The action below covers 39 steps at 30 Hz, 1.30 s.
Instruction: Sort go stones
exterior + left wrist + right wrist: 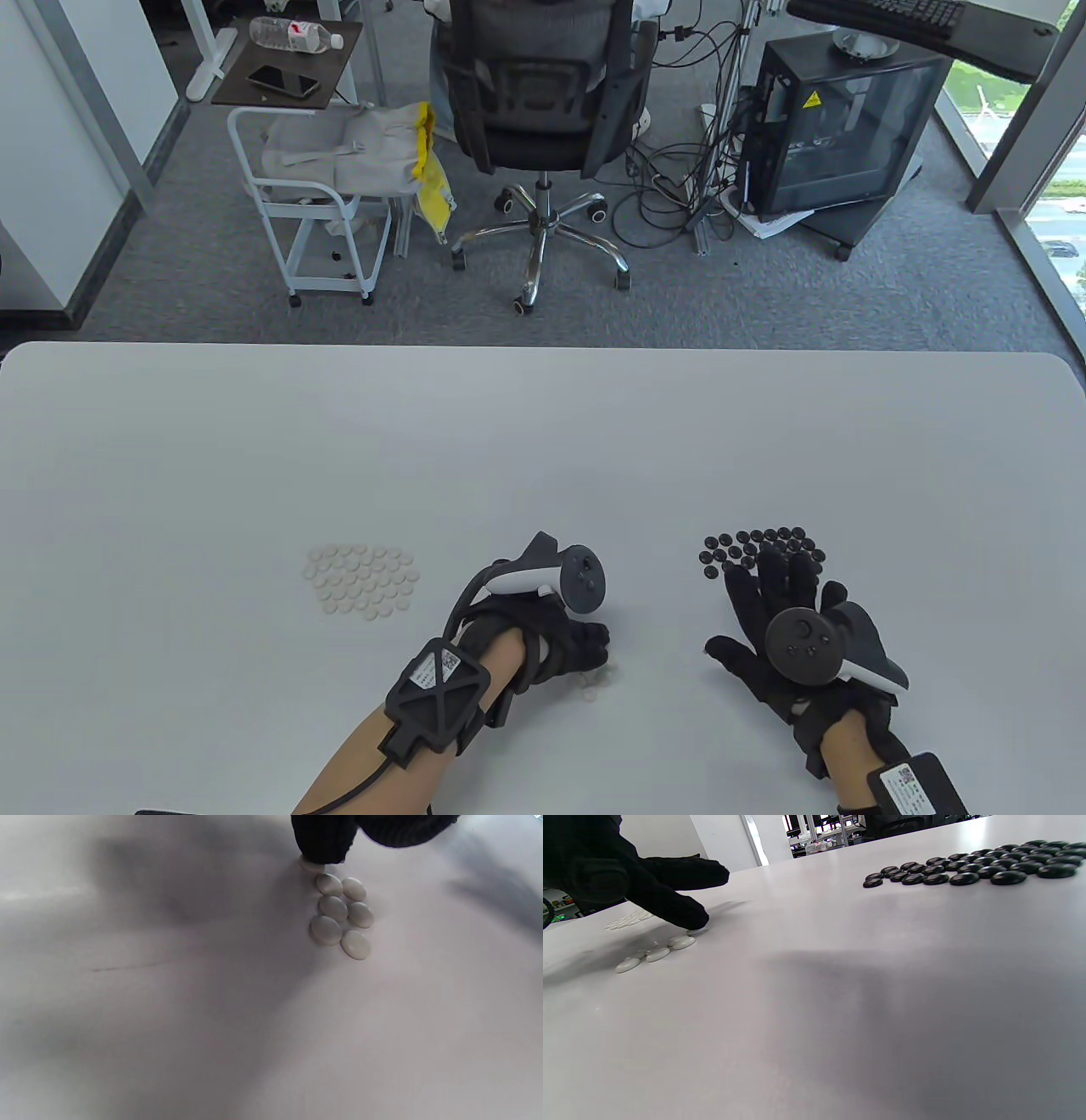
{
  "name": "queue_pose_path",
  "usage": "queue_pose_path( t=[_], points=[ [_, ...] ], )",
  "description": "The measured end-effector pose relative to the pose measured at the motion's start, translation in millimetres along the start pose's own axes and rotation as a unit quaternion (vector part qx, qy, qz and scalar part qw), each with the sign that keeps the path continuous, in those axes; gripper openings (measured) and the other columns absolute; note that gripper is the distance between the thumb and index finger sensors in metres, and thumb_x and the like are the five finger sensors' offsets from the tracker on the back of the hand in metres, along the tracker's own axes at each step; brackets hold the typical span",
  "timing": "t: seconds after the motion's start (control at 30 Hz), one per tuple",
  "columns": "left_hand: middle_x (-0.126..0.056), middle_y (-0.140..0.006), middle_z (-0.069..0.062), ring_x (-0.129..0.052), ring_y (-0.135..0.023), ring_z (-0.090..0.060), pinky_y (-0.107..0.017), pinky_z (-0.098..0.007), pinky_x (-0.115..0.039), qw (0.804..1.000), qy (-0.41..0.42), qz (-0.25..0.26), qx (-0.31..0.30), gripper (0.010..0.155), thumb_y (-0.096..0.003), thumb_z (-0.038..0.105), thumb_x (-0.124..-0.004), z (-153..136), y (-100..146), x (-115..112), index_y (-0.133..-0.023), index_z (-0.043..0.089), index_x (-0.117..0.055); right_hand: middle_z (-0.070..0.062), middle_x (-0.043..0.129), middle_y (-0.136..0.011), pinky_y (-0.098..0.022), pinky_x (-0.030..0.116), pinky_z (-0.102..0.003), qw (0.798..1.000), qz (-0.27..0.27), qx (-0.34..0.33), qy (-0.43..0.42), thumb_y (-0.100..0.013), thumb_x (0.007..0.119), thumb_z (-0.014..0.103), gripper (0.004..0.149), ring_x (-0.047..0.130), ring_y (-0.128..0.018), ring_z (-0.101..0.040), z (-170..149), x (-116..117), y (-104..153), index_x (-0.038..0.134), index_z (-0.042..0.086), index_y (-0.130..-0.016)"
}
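My left hand (594,647) hovers low over a small cluster of white stones (596,679) near the table's front centre. In the left wrist view one fingertip (324,844) presses on a single white stone (311,866), with several more stones (341,916) just beside it. The right wrist view shows that left hand (683,895) with two fingers apart, the lower one touching the stone (695,931). My right hand (776,586) lies flat with fingers spread, its tips at the near edge of the black stone group (761,545). The black stones (967,868) lie in a tidy patch.
A larger sorted patch of white stones (362,581) lies to the left of my left hand. The white table (543,441) stretches far behind the stones. Beyond its far edge stand an office chair (543,110), a small cart (314,195) and a computer case (840,127).
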State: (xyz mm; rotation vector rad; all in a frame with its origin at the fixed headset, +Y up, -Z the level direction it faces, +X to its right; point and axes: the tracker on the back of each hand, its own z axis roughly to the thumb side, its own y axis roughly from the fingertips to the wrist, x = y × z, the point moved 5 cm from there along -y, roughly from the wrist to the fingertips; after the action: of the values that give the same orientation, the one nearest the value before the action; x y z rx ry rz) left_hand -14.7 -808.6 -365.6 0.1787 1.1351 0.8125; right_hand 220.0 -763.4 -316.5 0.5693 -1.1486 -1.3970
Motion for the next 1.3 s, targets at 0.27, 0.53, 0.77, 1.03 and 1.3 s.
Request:
queue_pose_path(
  t=[0.27,0.53,0.77,1.03,1.3],
  points=[
    [0.013,-0.112,-0.017,0.020,-0.092,-0.051,-0.050,-0.080,0.004,0.991,0.034,0.015,0.127,0.064,-0.0505,0.055,-0.051,-84.4,24.3,22.2,-0.112,0.037,-0.060,-0.048,-0.004,-0.106,-0.049,0.005,-0.090,1.000,-0.003,0.000,-0.002,-0.062,0.048,0.052,0.086,-0.010,-0.087,-0.070,-0.5,-1.0,1.1,0.018,-0.007,-0.117],
    [0.012,-0.112,-0.016,0.019,-0.092,-0.051,-0.051,-0.080,0.004,0.979,0.056,0.015,0.197,0.064,-0.0504,0.055,-0.052,-143.7,54.0,18.2,-0.111,0.037,-0.061,-0.048,-0.003,-0.106,-0.049,0.005,-0.090,1.000,0.001,0.002,-0.001,-0.062,0.048,0.052,0.086,-0.009,-0.087,-0.070,-3.1,0.2,0.4,0.018,-0.007,-0.117],
    [0.013,-0.112,-0.016,0.020,-0.092,-0.051,-0.051,-0.080,0.004,0.972,0.063,0.013,0.225,0.064,-0.0505,0.055,-0.052,-162.7,65.4,15.3,-0.111,0.036,-0.061,-0.048,-0.004,-0.106,-0.049,0.005,-0.090,1.000,0.003,0.005,-0.003,-0.062,0.048,0.052,0.086,-0.009,-0.087,-0.070,-3.9,0.5,0.6,0.018,-0.007,-0.117],
    [0.014,-0.111,-0.017,0.021,-0.092,-0.051,-0.051,-0.080,0.004,0.969,0.069,0.016,0.235,0.066,-0.0503,0.055,-0.052,-170.7,74.5,16.8,-0.113,0.035,-0.060,-0.048,-0.004,-0.107,-0.049,0.005,-0.090,1.000,0.000,0.001,-0.002,-0.062,0.048,0.052,0.086,-0.009,-0.087,-0.070,-2.7,0.7,-0.4,0.018,-0.007,-0.117],
    [0.003,-0.116,-0.021,0.013,-0.095,-0.054,-0.052,-0.081,-0.001,0.990,0.056,0.034,0.124,0.066,-0.0519,0.055,-0.055,-115.5,84.1,31.6,-0.111,0.029,-0.068,-0.048,-0.004,-0.107,-0.049,0.005,-0.090,1.000,0.001,0.005,-0.003,-0.062,0.048,0.052,0.085,-0.009,-0.087,-0.070,-5.1,1.0,-0.3,0.018,-0.007,-0.117]
  ],
)
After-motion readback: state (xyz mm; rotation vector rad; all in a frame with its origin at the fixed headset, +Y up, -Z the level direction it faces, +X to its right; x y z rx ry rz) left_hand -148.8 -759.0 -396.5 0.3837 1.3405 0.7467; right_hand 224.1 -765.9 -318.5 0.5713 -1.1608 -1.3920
